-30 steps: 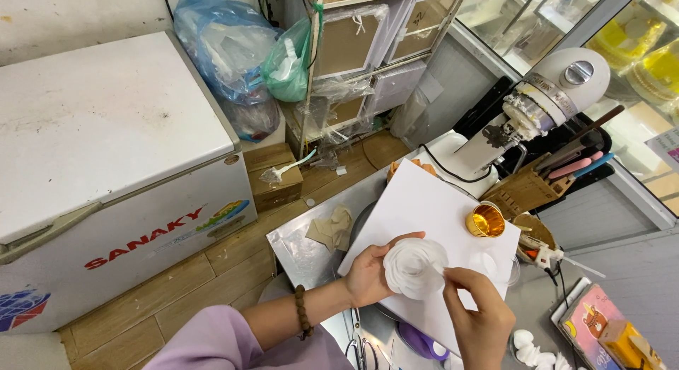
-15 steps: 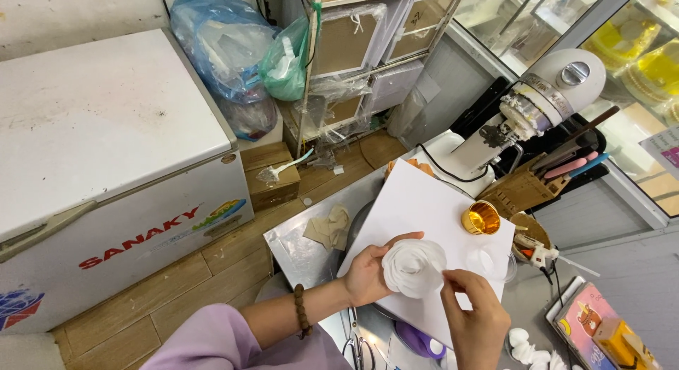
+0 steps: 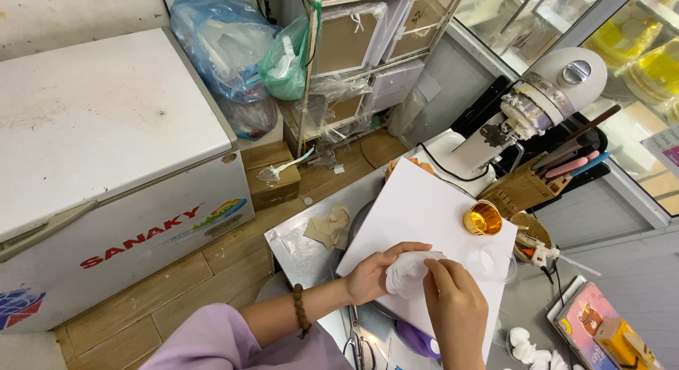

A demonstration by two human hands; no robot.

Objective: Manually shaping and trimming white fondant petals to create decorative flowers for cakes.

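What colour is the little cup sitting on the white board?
Shiny gold, the small cup near the board's far edge, seen in the head view.

a board (image 3: 417, 214) lies flat on the counter (image 3: 297, 246), a small cup (image 3: 482, 218) standing on its far right part. behind the board stands a mixer (image 3: 537, 105), a knife block (image 3: 520, 190) just right of it. a chest freezer (image 3: 106, 151) sits on the floor, well left of the counter.

Feed's bright and even on my end, soft daylight coming in from the glass at upper right. Shadows are faint. Bit of glare on the gold cup (image 3: 483, 218) and the white board (image 3: 424, 221). Wide-angle bending at the edges, everything mostly sharp.
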